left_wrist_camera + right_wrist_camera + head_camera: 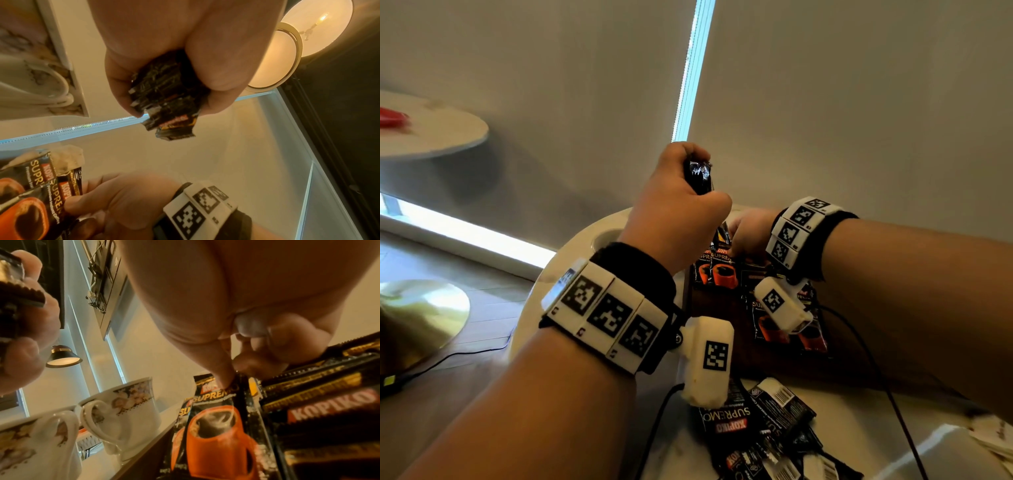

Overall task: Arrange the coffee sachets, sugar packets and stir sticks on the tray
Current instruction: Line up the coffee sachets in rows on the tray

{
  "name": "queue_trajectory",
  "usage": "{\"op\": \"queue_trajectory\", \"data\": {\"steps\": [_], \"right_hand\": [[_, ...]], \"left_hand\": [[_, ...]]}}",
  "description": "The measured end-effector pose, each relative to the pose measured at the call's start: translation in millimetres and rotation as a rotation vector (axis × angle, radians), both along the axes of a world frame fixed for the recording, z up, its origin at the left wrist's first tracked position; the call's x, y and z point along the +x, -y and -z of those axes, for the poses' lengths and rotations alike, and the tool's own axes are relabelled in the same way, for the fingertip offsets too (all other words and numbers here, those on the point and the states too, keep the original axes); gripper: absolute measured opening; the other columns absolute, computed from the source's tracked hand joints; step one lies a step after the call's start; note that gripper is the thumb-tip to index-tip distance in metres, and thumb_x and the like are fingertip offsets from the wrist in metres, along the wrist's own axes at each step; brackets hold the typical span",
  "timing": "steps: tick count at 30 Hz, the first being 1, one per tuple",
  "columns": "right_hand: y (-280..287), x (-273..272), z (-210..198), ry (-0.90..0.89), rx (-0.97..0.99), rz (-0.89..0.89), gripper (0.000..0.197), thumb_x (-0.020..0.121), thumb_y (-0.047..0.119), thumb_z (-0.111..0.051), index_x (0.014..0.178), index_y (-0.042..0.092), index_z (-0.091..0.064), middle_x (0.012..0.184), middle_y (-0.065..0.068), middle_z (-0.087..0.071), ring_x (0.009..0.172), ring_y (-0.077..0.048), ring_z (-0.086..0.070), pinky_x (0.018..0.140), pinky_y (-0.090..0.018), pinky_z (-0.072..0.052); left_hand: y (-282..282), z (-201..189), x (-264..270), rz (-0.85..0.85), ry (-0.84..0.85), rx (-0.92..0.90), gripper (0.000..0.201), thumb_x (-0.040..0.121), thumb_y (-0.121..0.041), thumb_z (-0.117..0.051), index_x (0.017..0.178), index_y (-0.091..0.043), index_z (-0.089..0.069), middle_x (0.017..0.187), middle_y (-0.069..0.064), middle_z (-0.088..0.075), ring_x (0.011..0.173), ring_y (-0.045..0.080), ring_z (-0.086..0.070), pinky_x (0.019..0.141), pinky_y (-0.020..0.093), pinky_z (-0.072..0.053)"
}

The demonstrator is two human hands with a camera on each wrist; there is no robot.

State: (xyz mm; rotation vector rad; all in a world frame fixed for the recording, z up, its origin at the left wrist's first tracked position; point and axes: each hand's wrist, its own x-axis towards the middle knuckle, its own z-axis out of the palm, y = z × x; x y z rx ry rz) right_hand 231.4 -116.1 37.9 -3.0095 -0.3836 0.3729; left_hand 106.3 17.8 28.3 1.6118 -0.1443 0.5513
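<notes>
Now L hand (674, 205) grips sachet bundle (164, 100); R hand (748, 228) pinches tray sachet (216, 410).

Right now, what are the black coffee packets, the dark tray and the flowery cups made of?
The coffee sachets look like glossy printed plastic or foil film: they shine, crinkle, and have zigzag-cut ends. The tray looks like dark stained wood, smooth, though veneer is possible. The cups look like glazed white porcelain with printed flowers and a shiny surface.
</notes>
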Motion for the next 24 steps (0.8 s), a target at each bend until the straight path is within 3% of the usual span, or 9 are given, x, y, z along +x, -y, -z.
{"op": "queue_trajectory", "data": {"steps": [2,3,5,7,9,12,14,19,24], "right_hand": [[-3,1,2,0.035,-0.111,-0.027,0.03,0.095,0.021,-0.065,0.124,0.013,-0.065,0.092,0.0,-0.059,0.089,-0.019,-0.056,0.075,-0.025,-0.045],[-5,-1,3,0.067,-0.178,-0.046,0.032,0.098,0.026,-0.062,0.127,0.011,-0.064,0.096,-0.001,-0.058,0.094,-0.019,-0.052,0.079,-0.027,-0.041],[-9,-3,4,0.106,-0.252,-0.072,0.033,0.1,0.032,-0.058,0.125,0.01,-0.064,0.1,-0.001,-0.056,0.095,-0.018,-0.05,0.079,-0.027,-0.036],[-13,-3,5,0.092,-0.268,-0.054,0.025,0.099,0.032,-0.061,0.114,0.013,-0.066,0.089,0.001,-0.057,0.093,-0.019,-0.05,0.077,-0.028,-0.036],[-15,-7,5,0.113,-0.269,-0.053,0.025,0.099,0.033,-0.06,0.114,0.012,-0.065,0.082,0.003,-0.056,0.093,-0.019,-0.05,0.077,-0.028,-0.036],[-10,-8,5,0.11,-0.245,-0.045,0.039,0.1,0.035,-0.058,0.129,0.009,-0.062,0.115,-0.005,-0.066,0.1,-0.02,-0.055,0.084,-0.03,-0.043],[-8,-7,5,0.045,-0.162,-0.015,0.038,0.093,0.026,-0.069,0.128,0.011,-0.065,0.111,-0.005,-0.064,0.096,-0.02,-0.057,0.087,-0.031,-0.048],[-6,-13,-2,0.074,-0.001,0.013,0.013,0.089,0.012,-0.072,0.099,0.016,-0.064,0.079,0.003,-0.057,0.067,-0.013,-0.053,0.062,-0.026,-0.046],[0,-30,-9,-0.113,0.308,0.109,0.004,0.093,0.003,-0.061,0.096,0.005,-0.063,0.08,-0.013,-0.064,0.072,-0.028,-0.065,0.064,-0.037,-0.056]], "left_hand": [[0,1,0,-0.001,-0.02,0.003,0.046,0.084,-0.01,-0.064,0.118,-0.034,-0.047,0.092,0.001,-0.055,0.072,0.017,-0.056,0.06,0.029,-0.048],[0,1,0,-0.002,-0.03,0.004,0.046,0.083,-0.011,-0.064,0.119,-0.035,-0.047,0.091,0.001,-0.055,0.071,0.017,-0.056,0.06,0.03,-0.047],[1,1,-2,-0.001,-0.042,-0.003,0.047,0.079,-0.017,-0.065,0.119,-0.036,-0.048,0.091,0.001,-0.056,0.071,0.017,-0.056,0.059,0.031,-0.047],[2,0,-3,-0.004,-0.05,-0.012,0.049,0.073,-0.022,-0.063,0.118,-0.038,-0.049,0.09,0.001,-0.056,0.07,0.018,-0.058,0.057,0.03,-0.047],[2,1,-2,-0.005,-0.047,-0.013,0.047,0.08,-0.016,-0.065,0.119,-0.036,-0.049,0.091,0.002,-0.057,0.069,0.016,-0.058,0.056,0.027,-0.048],[0,2,0,-0.002,-0.043,-0.003,0.045,0.086,-0.009,-0.063,0.12,-0.034,-0.048,0.094,0.004,-0.059,0.071,0.016,-0.06,0.056,0.027,-0.048],[-1,2,0,0.003,-0.044,-0.012,0.044,0.087,-0.008,-0.062,0.12,-0.034,-0.047,0.098,0.006,-0.06,0.077,0.018,-0.064,0.057,0.026,-0.049],[-2,2,1,0.011,-0.048,-0.048,0.045,0.087,-0.005,-0.061,0.121,-0.031,-0.047,0.103,0.01,-0.06,0.089,0.029,-0.069,0.063,0.031,-0.055],[-2,1,0,0.0,-0.035,-0.056,0.044,0.087,-0.004,-0.06,0.121,-0.029,-0.048,0.099,0.009,-0.06,0.087,0.03,-0.069,0.065,0.034,-0.058]]}}
